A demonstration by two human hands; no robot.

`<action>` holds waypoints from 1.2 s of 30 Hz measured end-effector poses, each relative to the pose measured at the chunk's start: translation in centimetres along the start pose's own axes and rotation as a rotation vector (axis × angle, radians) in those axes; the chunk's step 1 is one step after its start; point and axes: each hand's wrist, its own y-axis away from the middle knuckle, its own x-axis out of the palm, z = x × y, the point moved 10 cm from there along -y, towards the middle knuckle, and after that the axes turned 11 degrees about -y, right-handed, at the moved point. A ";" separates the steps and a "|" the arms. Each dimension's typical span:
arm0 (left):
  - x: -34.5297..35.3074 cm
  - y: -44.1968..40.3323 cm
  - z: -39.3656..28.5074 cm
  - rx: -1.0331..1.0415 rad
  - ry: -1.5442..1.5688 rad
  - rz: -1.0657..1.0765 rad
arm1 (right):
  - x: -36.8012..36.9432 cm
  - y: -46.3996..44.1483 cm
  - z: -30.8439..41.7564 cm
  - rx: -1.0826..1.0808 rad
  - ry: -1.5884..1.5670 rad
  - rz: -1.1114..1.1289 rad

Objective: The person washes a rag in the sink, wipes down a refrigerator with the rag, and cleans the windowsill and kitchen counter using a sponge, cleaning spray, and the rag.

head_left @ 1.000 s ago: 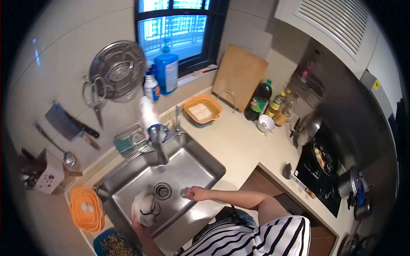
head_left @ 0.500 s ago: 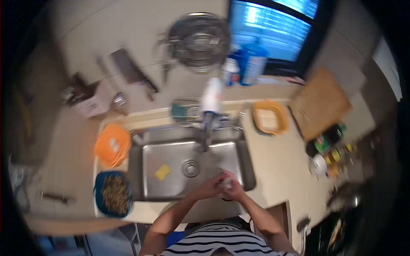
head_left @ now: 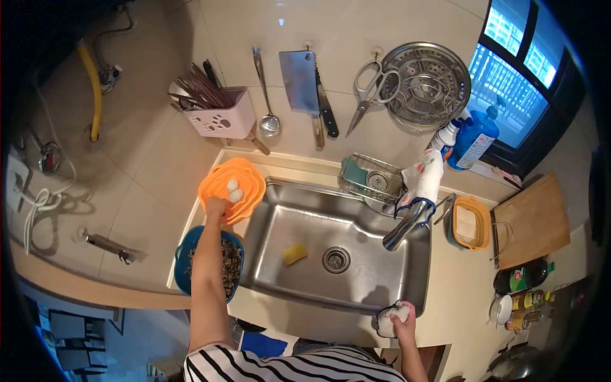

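My left hand (head_left: 217, 207) is at the near left rim of an orange plastic basket (head_left: 249, 175), its fingers closed over the edge and partly hidden. Two white, egg-like round things (head_left: 235, 190) lie in that basket. Under my left forearm stands a blue basin (head_left: 182, 262) filled with dark, chopped-looking pieces (head_left: 230, 267). At the sink's front right corner, my right hand (head_left: 405, 323) grips a bunched white cloth (head_left: 386, 321) with dark trim.
The steel sink (head_left: 305, 216) holds a yellow sponge (head_left: 294, 253). Over its right side reaches the faucet (head_left: 407, 226), with a cloth (head_left: 421, 178) draped on it. A cleaver (head_left: 299, 83), scissors (head_left: 369, 95) and ladle (head_left: 269, 124) hang behind. Bottles (head_left: 525, 275) stand right.
My hands were together over the sink's front right. My left hand has moved left to the orange basket; my right has shifted to the front edge with the cloth. The view has turned left.
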 end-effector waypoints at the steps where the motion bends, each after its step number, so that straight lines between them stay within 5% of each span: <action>1: 0.1 0.4 -0.1 -0.016 0.019 0.088 | 0.1 0.1 0.3 -0.002 0.001 -0.012; 3: 0.9 0.4 -0.4 -0.027 0.035 0.184 | 0.0 0.6 0.5 -0.007 -0.014 -0.042; 5: 3.0 0.4 0.3 -0.184 0.510 0.342 | -0.3 0.9 0.3 -0.001 -0.024 -0.068; 6: 3.0 0.4 0.5 -0.182 0.507 0.348 | -0.5 1.1 0.3 -0.001 -0.037 -0.084; 8: 0.2 0.6 -1.6 0.055 0.735 0.259 | -0.6 1.3 0.5 0.013 -0.039 -0.083; 11: -4.7 2.9 -2.2 0.127 0.816 0.144 | -1.0 0.9 -0.2 0.007 -0.030 -0.068; 18: -7.3 6.1 -0.8 0.267 0.610 -0.074 | -0.2 -0.1 0.8 -0.062 0.091 0.032; 21: -8.0 12.8 -4.7 0.182 1.024 0.279 | -1.0 -0.7 0.0 -0.168 0.200 0.052; 22: -7.2 11.4 -4.1 0.371 0.816 0.095 | -1.0 -0.8 -0.2 -0.096 0.139 0.057; 24: -7.1 16.2 -6.4 0.166 0.968 0.342 | -1.4 -0.7 -0.6 -0.003 0.065 0.092; 25: -6.8 16.3 -6.9 0.260 1.028 0.366 | -2.4 -0.8 -0.9 -0.002 0.058 0.040; 28: -4.0 16.8 -6.6 0.226 0.955 0.404 | -3.6 -0.5 1.0 -0.237 0.234 0.014; 30: -0.5 15.7 -5.1 0.181 0.916 0.539 | -4.6 0.0 0.1 -0.050 0.094 0.014; 31: -2.7 18.1 -6.5 0.186 0.887 0.395 | -5.1 0.2 0.1 -0.059 0.065 0.001; 36: -0.2 20.3 -8.7 0.335 0.891 0.435 | -7.5 0.4 -1.1 -0.079 0.000 -0.041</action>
